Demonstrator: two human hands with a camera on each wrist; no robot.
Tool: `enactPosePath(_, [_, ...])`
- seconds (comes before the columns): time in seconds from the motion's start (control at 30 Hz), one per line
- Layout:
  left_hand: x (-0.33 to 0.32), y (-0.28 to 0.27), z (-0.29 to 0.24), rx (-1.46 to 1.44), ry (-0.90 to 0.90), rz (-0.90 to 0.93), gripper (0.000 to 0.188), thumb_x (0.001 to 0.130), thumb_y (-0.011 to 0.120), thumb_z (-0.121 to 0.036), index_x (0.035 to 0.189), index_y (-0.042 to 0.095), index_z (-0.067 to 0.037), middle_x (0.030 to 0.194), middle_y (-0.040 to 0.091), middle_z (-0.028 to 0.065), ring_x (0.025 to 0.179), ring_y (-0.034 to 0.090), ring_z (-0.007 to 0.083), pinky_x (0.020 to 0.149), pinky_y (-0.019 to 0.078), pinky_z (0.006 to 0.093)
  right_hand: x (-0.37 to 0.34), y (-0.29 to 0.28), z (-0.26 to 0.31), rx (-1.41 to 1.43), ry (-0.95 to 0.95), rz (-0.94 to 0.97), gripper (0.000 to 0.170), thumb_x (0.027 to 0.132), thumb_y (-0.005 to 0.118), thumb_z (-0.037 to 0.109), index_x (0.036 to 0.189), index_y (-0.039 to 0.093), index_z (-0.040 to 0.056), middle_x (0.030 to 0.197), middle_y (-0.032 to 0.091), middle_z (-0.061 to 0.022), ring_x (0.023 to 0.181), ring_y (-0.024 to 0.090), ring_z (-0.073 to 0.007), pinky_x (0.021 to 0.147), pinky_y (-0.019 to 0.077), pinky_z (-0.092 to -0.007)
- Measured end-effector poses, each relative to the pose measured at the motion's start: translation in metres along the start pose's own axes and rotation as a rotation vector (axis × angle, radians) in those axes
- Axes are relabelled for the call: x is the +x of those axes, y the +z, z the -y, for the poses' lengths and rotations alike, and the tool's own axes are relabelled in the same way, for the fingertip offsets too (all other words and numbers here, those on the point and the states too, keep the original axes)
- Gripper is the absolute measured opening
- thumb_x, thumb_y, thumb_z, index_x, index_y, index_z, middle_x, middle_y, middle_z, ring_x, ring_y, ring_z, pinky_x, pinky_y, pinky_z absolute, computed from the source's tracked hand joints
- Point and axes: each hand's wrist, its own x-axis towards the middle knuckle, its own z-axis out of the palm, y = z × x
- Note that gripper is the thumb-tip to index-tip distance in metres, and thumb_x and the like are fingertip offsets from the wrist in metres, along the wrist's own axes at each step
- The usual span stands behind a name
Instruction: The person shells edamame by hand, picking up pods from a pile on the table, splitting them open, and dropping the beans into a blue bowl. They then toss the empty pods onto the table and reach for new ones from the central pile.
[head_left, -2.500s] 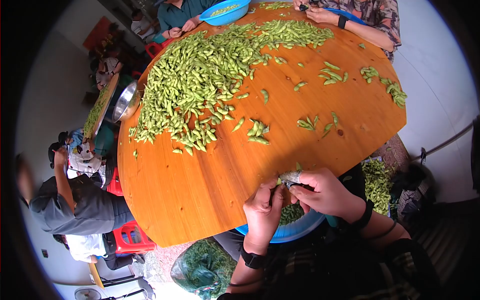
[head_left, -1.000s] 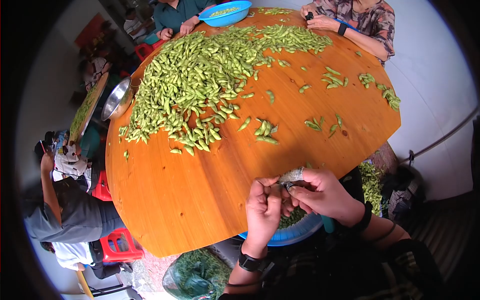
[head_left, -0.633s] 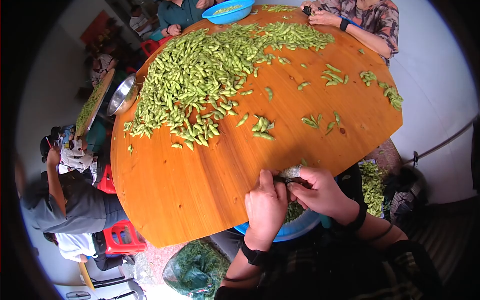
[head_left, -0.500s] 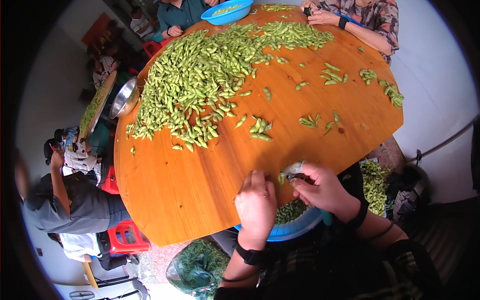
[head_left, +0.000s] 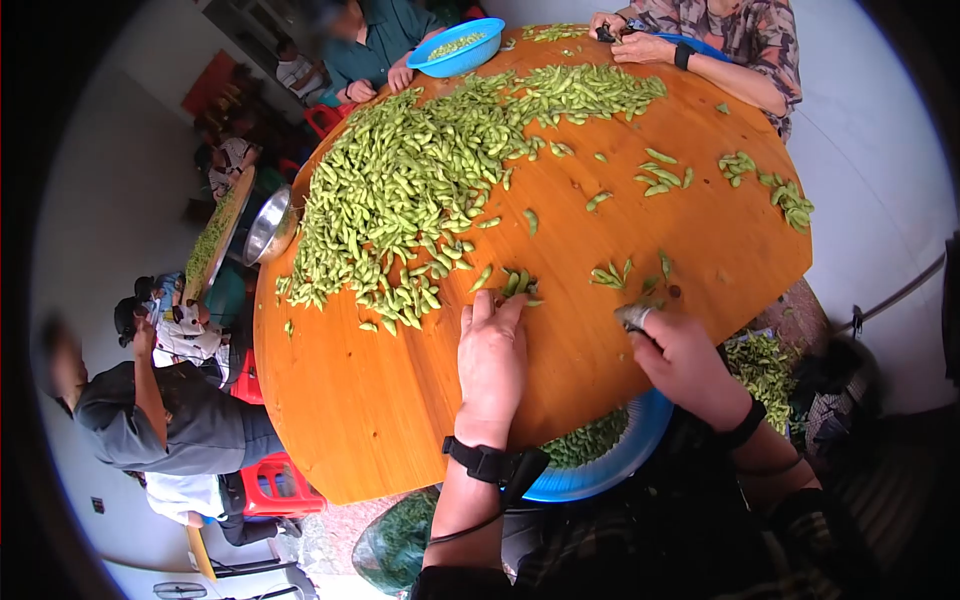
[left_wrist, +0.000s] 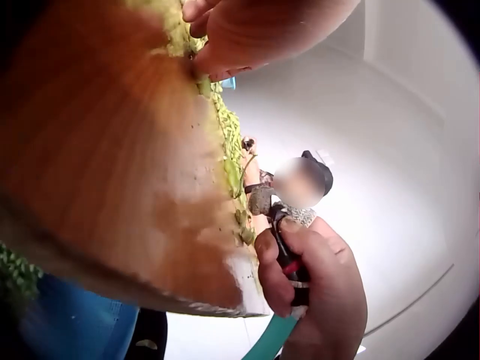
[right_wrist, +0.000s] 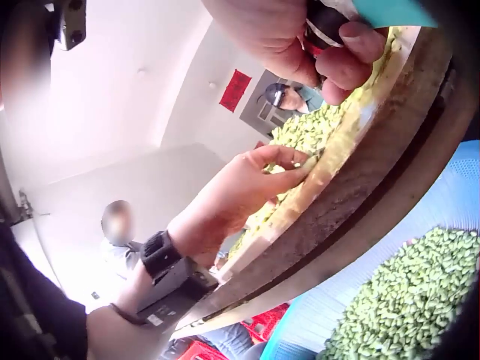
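Fingers of the left hand (head_left: 492,358) pinch a pod (right_wrist: 303,163) at their tips, likely light, firm, best held mid-length; those of the right hand (head_left: 686,366) clamp a tool (left_wrist: 289,261)

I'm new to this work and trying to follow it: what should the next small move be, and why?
Probably the left hand should lift one of the pods toward the right hand: its thumb and fingers pinch at them, while the right hand, held apart, grips a dark-handled tool.
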Motion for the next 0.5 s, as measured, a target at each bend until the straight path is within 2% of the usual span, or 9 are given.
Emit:
enactPosePath(0.1, [0.006,0.002,-0.001,-0.081,-0.007,0.018,0.022,0.081,0.063,-0.001,0.102,0.065,-0.005,0.110,0.059,0.0153,0.097,0.059,0.0370,0.080,0.0520,0.0435,0.000,0.004,0.003,0.060,-0.003,0.112,0.008,0.086,0.055,0.003,0.085,0.053,-0.0037,0.068,0.053,-0.0225,0.058,0.054,-0.0395,0.054,0.0412,-0.0434])
enactPosePath(0.2, [0.006,-0.007,-0.011,-0.050,-0.014,-0.008,0.014,0.082,0.067,-0.002,0.096,0.065,-0.003,0.100,0.062,0.0120,0.087,0.062,0.0340,0.077,0.0513,0.0399,0.003,0.014,-0.005,0.219,0.023,0.148,0.007,0.086,0.055,0.002,0.087,0.052,-0.0039,0.065,0.050,-0.0210,0.053,0.052,-0.0338,0.052,0.0401,-0.0410])
enactPosePath(0.23, [0.001,-0.012,-0.017,-0.150,-0.031,0.000,0.011,0.084,0.066,-0.003,0.095,0.065,-0.003,0.098,0.063,0.0132,0.085,0.063,0.0350,0.074,0.0522,0.0402,0.005,0.014,0.001,0.294,0.065,0.165,0.006,0.089,0.054,0.003,0.087,0.053,-0.0031,0.062,0.052,-0.0138,0.049,0.051,-0.0197,0.048,0.0403,-0.0342])
enactPosePath(0.27, [-0.006,-0.014,-0.021,-0.249,-0.050,0.011,0.009,0.086,0.065,-0.004,0.094,0.064,-0.003,0.096,0.064,0.0144,0.083,0.065,0.0361,0.072,0.0530,0.0405,0.007,0.014,0.008,0.296,0.070,0.156,0.006,0.089,0.054,0.003,0.087,0.053,-0.0031,0.062,0.052,-0.0138,0.049,0.051,-0.0197,0.048,0.0403,-0.0342])
enactPosePath(0.3, [-0.014,-0.011,-0.023,-0.439,-0.091,0.008,0.007,0.089,0.064,-0.006,0.095,0.064,-0.001,0.088,0.067,0.0138,0.075,0.067,0.0314,0.069,0.0534,0.0351,0.009,0.014,0.013,0.428,0.215,0.230,0.007,0.091,0.053,0.003,0.087,0.054,-0.0024,0.062,0.054,-0.0097,0.050,0.051,-0.0140,0.048,0.0407,-0.0307])
enactPosePath(0.33, [-0.021,-0.009,-0.028,-0.439,-0.088,0.015,0.007,0.089,0.064,-0.006,0.095,0.064,-0.001,0.088,0.067,0.0138,0.075,0.067,0.0314,0.069,0.0534,0.0351,0.009,0.015,0.016,0.561,0.360,0.306,0.009,0.093,0.052,0.004,0.088,0.055,-0.0018,0.063,0.056,-0.0055,0.051,0.051,-0.0084,0.047,0.0411,-0.0271])
enactPosePath(0.37, [-0.028,-0.008,-0.033,-0.556,-0.172,0.038,0.009,0.090,0.064,-0.006,0.098,0.064,-0.001,0.088,0.068,0.0140,0.076,0.068,0.0275,0.070,0.0530,0.0336,0.009,0.018,0.014,0.636,0.361,0.331,0.013,0.096,0.050,0.006,0.087,0.057,-0.0005,0.067,0.059,-0.0008,0.051,0.051,-0.0045,0.046,0.0414,-0.0222])
enactPosePath(0.43, [-0.042,-0.002,-0.033,-0.740,-0.297,0.091,0.019,0.093,0.063,-0.007,0.110,0.065,0.000,0.088,0.068,0.0135,0.076,0.066,0.0187,0.069,0.0522,0.0310,0.009,0.021,0.017,0.676,0.400,0.320,0.013,0.096,0.050,0.006,0.088,0.057,-0.0004,0.067,0.059,-0.0009,0.050,0.051,-0.0048,0.045,0.0409,-0.0223])
enactPosePath(0.5, [-0.048,-0.003,-0.033,-0.703,-0.277,0.089,0.023,0.093,0.062,-0.007,0.115,0.064,-0.001,0.089,0.067,0.0140,0.076,0.066,0.0203,0.069,0.0521,0.0309,0.007,0.021,0.020,0.712,0.440,0.312,0.013,0.096,0.050,0.006,0.088,0.058,-0.0004,0.067,0.059,-0.0011,0.050,0.051,-0.0051,0.045,0.0404,-0.0223])
